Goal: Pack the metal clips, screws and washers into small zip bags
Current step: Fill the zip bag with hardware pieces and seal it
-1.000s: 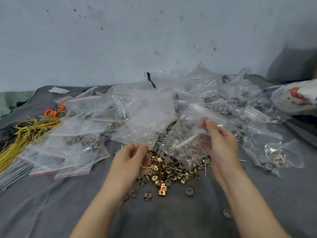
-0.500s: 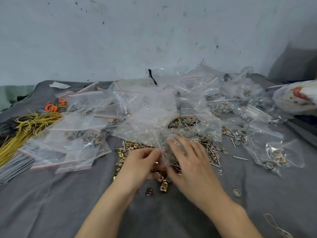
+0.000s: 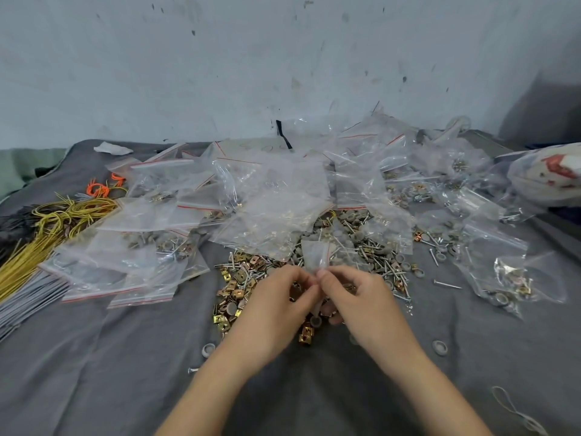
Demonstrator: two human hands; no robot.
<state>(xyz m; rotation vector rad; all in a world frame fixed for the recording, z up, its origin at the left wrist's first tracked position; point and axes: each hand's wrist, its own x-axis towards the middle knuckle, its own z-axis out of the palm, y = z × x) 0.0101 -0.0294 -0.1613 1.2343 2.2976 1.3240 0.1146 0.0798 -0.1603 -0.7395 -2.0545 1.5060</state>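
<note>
A small clear zip bag [image 3: 316,256] stands upright between my two hands. My left hand [image 3: 276,306] and my right hand [image 3: 361,300] both pinch its lower edge with fingertips, just above a heap of brass-coloured metal clips [image 3: 235,281]. Silver screws [image 3: 377,256] and grey washers [image 3: 355,228] lie in a heap right behind the hands. One clip [image 3: 306,335] and a grey washer [image 3: 315,320] sit under my hands.
Filled zip bags [image 3: 132,256] lie stacked at the left, more bags [image 3: 503,265] at the right, empty bags [image 3: 276,199] behind. Yellow wires [image 3: 47,234] and grey ties [image 3: 28,297] sit far left. Loose washers [image 3: 439,347] dot the grey cloth [image 3: 94,372].
My right hand dropped from holding a large bag of washers down to the heap. Both hands now meet and pinch a small bag that stands up between them.
</note>
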